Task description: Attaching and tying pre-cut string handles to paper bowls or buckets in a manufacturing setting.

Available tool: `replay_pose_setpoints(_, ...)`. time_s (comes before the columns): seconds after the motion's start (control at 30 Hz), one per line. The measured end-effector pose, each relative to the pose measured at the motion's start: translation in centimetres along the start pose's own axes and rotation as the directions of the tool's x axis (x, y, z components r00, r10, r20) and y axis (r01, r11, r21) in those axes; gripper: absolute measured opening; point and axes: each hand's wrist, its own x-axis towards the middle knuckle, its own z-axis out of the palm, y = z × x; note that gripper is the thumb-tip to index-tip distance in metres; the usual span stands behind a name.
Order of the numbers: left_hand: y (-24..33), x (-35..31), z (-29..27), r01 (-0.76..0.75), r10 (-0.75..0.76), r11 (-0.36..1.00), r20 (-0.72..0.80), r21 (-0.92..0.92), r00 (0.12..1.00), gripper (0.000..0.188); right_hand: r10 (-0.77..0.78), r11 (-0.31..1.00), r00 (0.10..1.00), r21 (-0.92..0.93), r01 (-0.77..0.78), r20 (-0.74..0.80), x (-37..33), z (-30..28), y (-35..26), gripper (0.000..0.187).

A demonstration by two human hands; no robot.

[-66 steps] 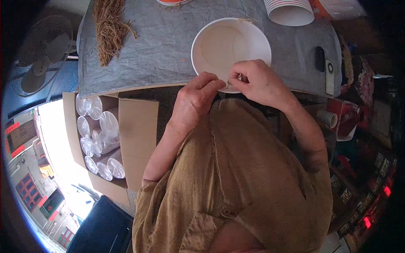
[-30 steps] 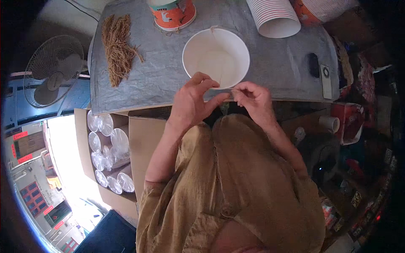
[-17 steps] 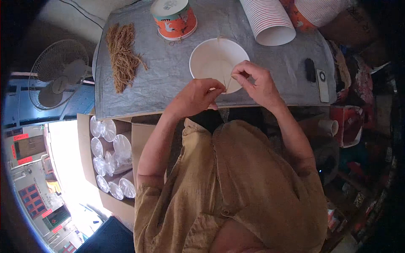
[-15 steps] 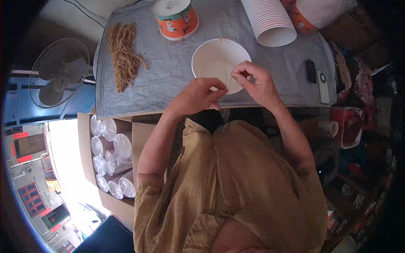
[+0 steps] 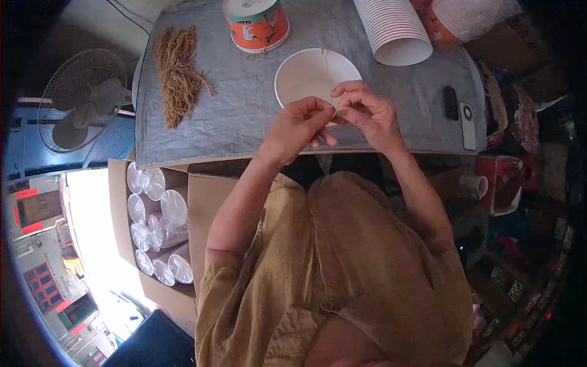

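Note:
My left hand point(image 5: 298, 127) and my right hand point(image 5: 374, 120) meet over the near edge of a white paper tub point(image 5: 298, 78). Both are closed, thumbs and forefingers pinching a thin strand of twine between them; only a short bit of it shows. The tub's mouth faces up toward me, and a piece of brown twine point(image 5: 326, 54) sits at its far rim. Farther back stands an orange and green printed paper tub point(image 5: 260, 32), bottom up, with a bit of twine at its rim. A bundle of brown twine point(image 5: 178, 82) lies at the table's left.
Stacked white paper tubs point(image 5: 397, 38) lie at the back right, beside plastic-wrapped tubs point(image 5: 468, 19). A white device point(image 5: 468, 127) and a black object point(image 5: 450, 103) rest near the right edge. Below left, a cardboard box point(image 5: 211, 211) holds several wrapped stacks; a fan point(image 5: 82, 101) stands left.
My hands have come together; the strand that stretched between them earlier is now mostly hidden by my fingers. The view has shifted slightly.

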Motion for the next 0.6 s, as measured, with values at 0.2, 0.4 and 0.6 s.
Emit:
replay_pose_setpoints(0.2, -0.8, -0.3, -0.7, -0.055, 0.057, 0.998, 0.054, -0.031, 0.997, 0.024, 0.033, 0.999, 0.998, -0.008, -0.032, 0.047, 0.7, 0.2, -0.4, 0.010)
replay_pose_setpoints(0.4, -0.6, -0.6, -1.6, -0.065, 0.068, 0.997, 0.061, -0.040, 0.996, 0.022, 0.178, 0.957, 0.975, -0.253, -0.140, 0.131, 1.6, -0.1, -1.6, 0.011)
replay_pose_setpoints(0.6, -1.5, -0.2, -2.5, -0.137, 0.140, 0.988, 0.040, -0.066, 0.989, 0.020, 0.163, 0.939, 0.977, -0.326, -0.111, 0.136, 2.2, 0.1, -2.1, 0.013)
